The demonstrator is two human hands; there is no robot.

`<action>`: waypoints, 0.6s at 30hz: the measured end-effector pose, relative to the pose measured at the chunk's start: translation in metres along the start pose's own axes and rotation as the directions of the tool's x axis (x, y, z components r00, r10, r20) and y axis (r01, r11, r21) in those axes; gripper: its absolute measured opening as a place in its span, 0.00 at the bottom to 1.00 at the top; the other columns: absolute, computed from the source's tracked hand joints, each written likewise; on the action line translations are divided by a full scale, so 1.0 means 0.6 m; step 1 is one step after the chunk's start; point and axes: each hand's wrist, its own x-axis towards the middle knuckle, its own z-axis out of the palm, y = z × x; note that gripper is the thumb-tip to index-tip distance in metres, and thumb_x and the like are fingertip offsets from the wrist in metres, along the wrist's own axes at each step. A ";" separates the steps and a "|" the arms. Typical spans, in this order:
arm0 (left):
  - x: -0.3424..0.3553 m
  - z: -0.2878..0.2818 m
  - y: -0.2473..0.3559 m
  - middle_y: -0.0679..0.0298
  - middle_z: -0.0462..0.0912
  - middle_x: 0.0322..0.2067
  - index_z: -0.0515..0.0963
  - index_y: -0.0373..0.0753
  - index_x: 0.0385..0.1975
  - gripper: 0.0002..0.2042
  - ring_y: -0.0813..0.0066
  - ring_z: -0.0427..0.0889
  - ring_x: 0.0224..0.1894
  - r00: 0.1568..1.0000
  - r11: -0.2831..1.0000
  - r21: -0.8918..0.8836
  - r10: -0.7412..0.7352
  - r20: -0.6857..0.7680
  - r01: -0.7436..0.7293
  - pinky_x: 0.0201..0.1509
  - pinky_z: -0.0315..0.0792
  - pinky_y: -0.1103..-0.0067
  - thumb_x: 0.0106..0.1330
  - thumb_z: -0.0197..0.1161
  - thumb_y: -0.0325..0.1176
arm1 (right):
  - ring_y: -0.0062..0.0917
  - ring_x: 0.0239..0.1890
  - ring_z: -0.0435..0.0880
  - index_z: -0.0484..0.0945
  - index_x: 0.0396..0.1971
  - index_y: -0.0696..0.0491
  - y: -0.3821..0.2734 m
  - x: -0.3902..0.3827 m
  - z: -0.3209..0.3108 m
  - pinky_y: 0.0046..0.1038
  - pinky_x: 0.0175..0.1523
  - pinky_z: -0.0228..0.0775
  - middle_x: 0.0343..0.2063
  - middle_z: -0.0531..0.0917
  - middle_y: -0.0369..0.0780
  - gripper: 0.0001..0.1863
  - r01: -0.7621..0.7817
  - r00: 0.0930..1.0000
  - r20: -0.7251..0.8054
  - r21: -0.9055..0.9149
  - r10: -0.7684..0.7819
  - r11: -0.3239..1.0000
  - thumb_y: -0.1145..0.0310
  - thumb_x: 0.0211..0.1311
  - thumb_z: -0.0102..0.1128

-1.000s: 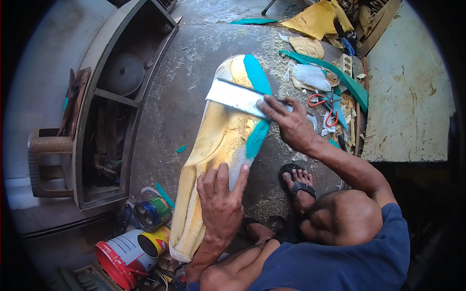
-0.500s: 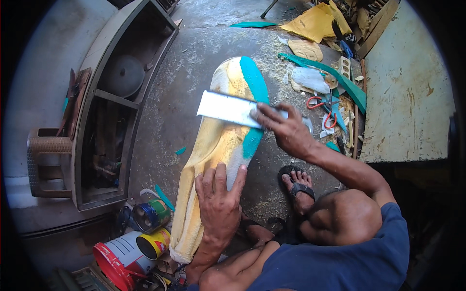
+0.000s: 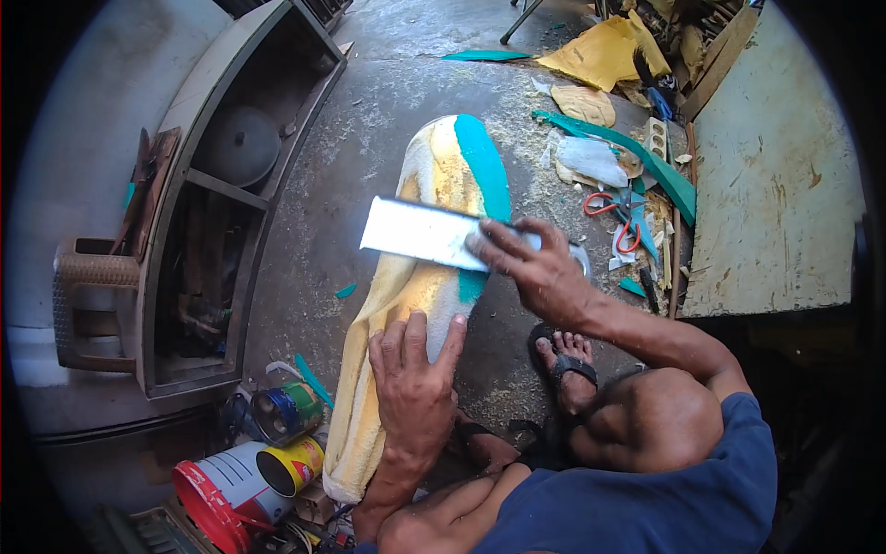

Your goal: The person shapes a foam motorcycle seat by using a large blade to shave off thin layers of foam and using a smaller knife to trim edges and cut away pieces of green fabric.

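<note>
- The long yellow foam board [image 3: 406, 305] lies lengthwise on the grey concrete floor [image 3: 305, 222], running away from the person, with a teal strip [image 3: 482, 175] along its far right edge.
- The left hand [image 3: 413, 388] rests flat on the board's near half, fingers spread and pressing down, gripping nothing.
- The right hand [image 3: 535, 268] is closed on a flat metal blade [image 3: 420, 233], which lies crosswise over the board's middle, touching its surface.
- The board looks worn and blotchy, yellow with pale patches, rounded at the far end.
- Paint cans [image 3: 277, 434] stand near the board's near left end.
- Red-handled scissors [image 3: 614, 217] lie among scraps to the right.
</note>
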 end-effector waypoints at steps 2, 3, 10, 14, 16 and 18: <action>-0.003 0.004 0.012 0.50 0.74 0.56 0.84 0.48 0.57 0.28 0.48 0.71 0.59 0.999 1.000 -0.017 0.010 0.049 -0.009 0.66 0.64 0.54 0.54 0.60 0.19 | 0.52 0.62 0.70 0.67 0.72 0.39 0.094 0.018 0.015 0.57 0.59 0.68 0.72 0.69 0.40 0.39 -0.240 0.968 0.053 -0.078 0.244 0.968 0.80 0.60 0.55; 0.008 0.003 0.014 0.50 0.74 0.56 0.84 0.48 0.57 0.28 0.48 0.71 0.59 0.999 1.000 0.000 0.025 0.035 -0.025 0.66 0.64 0.54 0.55 0.60 0.19 | 0.53 0.61 0.70 0.67 0.72 0.40 0.097 0.020 0.024 0.57 0.60 0.68 0.71 0.69 0.41 0.38 -0.263 0.961 0.047 -0.138 0.271 0.955 0.80 0.60 0.54; 0.004 0.004 0.023 0.58 0.73 0.45 0.85 0.54 0.56 0.27 0.59 0.72 0.52 0.999 0.995 0.098 -0.034 0.006 0.034 0.57 0.64 0.58 0.56 0.61 0.21 | 0.49 0.62 0.70 0.68 0.71 0.41 0.070 0.044 0.005 0.54 0.59 0.66 0.71 0.70 0.38 0.35 -0.210 0.975 0.050 -0.115 0.217 0.971 0.80 0.63 0.51; 0.004 0.005 0.020 0.64 0.70 0.34 0.85 0.57 0.56 0.28 0.64 0.72 0.41 0.998 0.996 0.067 -0.065 0.018 0.063 0.45 0.63 0.63 0.55 0.61 0.22 | 0.48 0.61 0.70 0.71 0.69 0.41 -0.061 0.002 -0.025 0.53 0.58 0.66 0.70 0.71 0.39 0.31 0.093 0.995 0.029 0.003 -0.093 0.996 0.77 0.64 0.52; 0.002 0.007 0.016 0.64 0.69 0.33 0.85 0.56 0.56 0.28 0.64 0.72 0.39 0.998 0.996 0.068 -0.056 0.034 0.054 0.44 0.63 0.63 0.55 0.61 0.22 | 0.48 0.61 0.70 0.71 0.69 0.41 -0.019 0.023 -0.004 0.52 0.58 0.66 0.70 0.72 0.39 0.31 0.011 1.000 0.020 -0.003 -0.011 1.000 0.77 0.65 0.52; 0.005 0.008 0.023 0.63 0.69 0.30 0.85 0.56 0.56 0.28 0.64 0.72 0.35 0.999 0.997 0.067 -0.038 0.021 0.037 0.42 0.64 0.66 0.55 0.61 0.22 | 0.48 0.61 0.70 0.72 0.68 0.40 0.044 0.042 0.009 0.51 0.58 0.66 0.69 0.72 0.38 0.31 -0.165 0.986 0.014 -0.086 0.167 0.983 0.77 0.65 0.53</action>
